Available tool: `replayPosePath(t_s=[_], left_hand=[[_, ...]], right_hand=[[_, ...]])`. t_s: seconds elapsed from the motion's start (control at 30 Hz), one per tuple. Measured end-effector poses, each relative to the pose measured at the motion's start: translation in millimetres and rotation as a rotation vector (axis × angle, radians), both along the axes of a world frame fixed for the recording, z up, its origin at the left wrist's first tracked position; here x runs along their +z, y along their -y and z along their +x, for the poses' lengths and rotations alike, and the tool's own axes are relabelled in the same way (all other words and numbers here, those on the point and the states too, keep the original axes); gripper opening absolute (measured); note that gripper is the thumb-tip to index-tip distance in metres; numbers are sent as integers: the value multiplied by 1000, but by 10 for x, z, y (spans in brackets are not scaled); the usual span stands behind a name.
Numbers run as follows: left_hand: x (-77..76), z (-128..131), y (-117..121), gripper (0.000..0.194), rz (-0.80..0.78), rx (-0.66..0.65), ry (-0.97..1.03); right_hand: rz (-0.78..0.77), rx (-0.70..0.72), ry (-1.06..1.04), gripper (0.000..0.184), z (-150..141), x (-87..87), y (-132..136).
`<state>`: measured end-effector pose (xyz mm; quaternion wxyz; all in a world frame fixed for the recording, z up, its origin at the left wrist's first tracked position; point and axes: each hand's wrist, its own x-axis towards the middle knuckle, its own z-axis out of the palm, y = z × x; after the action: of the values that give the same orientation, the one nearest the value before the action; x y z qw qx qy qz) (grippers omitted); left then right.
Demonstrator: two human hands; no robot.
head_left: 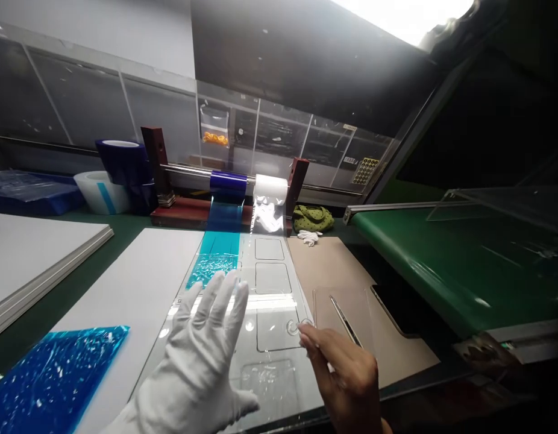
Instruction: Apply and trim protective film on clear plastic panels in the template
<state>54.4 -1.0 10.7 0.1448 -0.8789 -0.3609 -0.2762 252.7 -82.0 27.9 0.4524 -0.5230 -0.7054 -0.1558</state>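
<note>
My left hand (202, 355), in a white glove, lies flat with its fingers spread on a clear plastic panel (272, 283) that has rectangular outlines. My bare right hand (346, 377) is at the panel's right edge, its fingertips pinched together on the thin clear film by two small round marks (293, 327). A strip of blue film (216, 253) runs from a blue roll (228, 181) on a dispenser bar down onto the panel. A clear film roll (270, 188) sits beside the blue one.
A loose blue film sheet (57, 374) lies at the lower left on a white board (125, 289). Tape rolls (116, 172) stand at the back left. A brown board with a thin metal tool (344, 319) lies right of the panel. A green conveyor (442, 265) runs along the right.
</note>
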Motion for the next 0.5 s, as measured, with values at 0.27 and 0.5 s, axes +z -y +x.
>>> replayPosePath(t_s=[0.27,0.5], left_hand=[[31,-83,16,112,-72,-21,-12],[-127,-535,-87,110,-88,-91,171]], right_hand=[[-87,93,-26,27,-2,154,90],[-163,-131,227,65,462,425,364]])
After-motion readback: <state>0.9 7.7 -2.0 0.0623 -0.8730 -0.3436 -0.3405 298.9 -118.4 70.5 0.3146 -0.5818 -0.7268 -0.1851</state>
